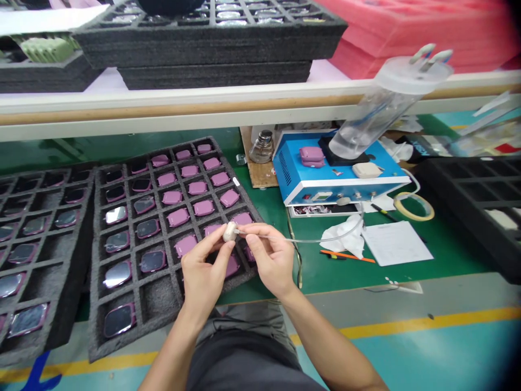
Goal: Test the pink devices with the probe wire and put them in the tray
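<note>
My left hand (207, 266) pinches a small cream-coloured rounded part (230, 232) between thumb and fingers, above the near right corner of a dark foam tray (160, 296). Closed on the end of a thin transparent tube (309, 240), my right hand (271, 258) brings its tip right up to the cream part; whether the two touch I cannot tell. Purple watch-like cases (203, 208) fill the tray's right columns, plain side up. Its left columns hold cases with dark glossy screens (119, 320). The tube runs to a blue machine (299, 176).
A second foam tray (61, 309) lies at the left. On the machine are stacked purple cases (312, 156), a cream piece (367, 170) and a tilted transparent cylinder (366, 125). Tissue (345, 234), white paper (396, 243) and a tape roll (414, 206) lie right. A shelf edge (203, 106) crosses behind.
</note>
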Tool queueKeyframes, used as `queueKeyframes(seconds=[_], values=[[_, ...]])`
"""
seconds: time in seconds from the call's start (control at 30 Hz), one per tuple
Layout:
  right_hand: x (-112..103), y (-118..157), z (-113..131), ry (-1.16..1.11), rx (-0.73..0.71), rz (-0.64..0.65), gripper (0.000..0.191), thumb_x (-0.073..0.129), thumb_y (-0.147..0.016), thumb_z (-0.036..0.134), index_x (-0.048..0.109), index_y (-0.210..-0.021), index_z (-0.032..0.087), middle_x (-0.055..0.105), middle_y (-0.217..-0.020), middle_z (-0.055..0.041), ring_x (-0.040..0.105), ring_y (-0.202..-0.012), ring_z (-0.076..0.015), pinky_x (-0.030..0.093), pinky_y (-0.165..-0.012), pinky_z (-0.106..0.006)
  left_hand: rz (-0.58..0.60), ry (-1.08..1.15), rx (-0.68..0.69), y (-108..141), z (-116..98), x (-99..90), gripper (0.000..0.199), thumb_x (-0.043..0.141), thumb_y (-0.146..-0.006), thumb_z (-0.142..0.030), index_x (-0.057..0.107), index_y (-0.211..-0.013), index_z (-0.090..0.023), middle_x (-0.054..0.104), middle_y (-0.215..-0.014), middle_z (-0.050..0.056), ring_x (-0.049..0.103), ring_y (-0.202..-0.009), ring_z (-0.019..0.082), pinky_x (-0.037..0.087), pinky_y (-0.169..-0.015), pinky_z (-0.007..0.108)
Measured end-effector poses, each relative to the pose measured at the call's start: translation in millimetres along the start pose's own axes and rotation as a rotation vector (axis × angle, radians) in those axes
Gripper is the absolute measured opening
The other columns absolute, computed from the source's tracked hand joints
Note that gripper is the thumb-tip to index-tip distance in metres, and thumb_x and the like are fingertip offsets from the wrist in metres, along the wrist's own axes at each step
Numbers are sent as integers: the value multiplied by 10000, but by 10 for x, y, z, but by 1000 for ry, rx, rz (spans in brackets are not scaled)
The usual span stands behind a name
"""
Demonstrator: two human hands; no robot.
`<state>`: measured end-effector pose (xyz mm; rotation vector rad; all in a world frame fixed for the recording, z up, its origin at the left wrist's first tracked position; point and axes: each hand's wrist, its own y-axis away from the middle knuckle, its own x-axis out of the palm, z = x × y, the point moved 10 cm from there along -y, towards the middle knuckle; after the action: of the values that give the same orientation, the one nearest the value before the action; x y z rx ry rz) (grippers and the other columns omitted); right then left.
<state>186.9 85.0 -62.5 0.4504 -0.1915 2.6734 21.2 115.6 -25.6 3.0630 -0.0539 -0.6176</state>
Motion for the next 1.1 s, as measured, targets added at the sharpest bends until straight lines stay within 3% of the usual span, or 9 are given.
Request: queueKeyframes(seconds=[0.97,1.03,1.1], values=[[21,10,-45,-15,20,17,124,649,-956,317,728,-957,221,777,-981,-65,760,-936,-196,645,-859,-325,0,-42,-2,1,25,-9,367,774,-864,-321,762,-1214,-211,769,-1211,64,766,-1034,237,613,-989,376],[39,-6,-55,-34,22,47,137,658,-952,301,719,-1050,228,764,-1066,-72,750,-998,-196,637,-897,-333,-10,-96,16,-10,0,-31,369,747,-888,-329,749,-1236,-205,768,-1216,79,767,-1009,233,617,-964,375],[97,-47,-45,-33,10,106,361,708,-916,290,650,-1271,255,702,-1279,-95,712,-1131,-212,629,-934,-351,-8,-211,102,-25,-93,-34,354,677,-936,-330,733,-1260,-200,764,-1215,96,752,-1010,231,605,-951,381]])
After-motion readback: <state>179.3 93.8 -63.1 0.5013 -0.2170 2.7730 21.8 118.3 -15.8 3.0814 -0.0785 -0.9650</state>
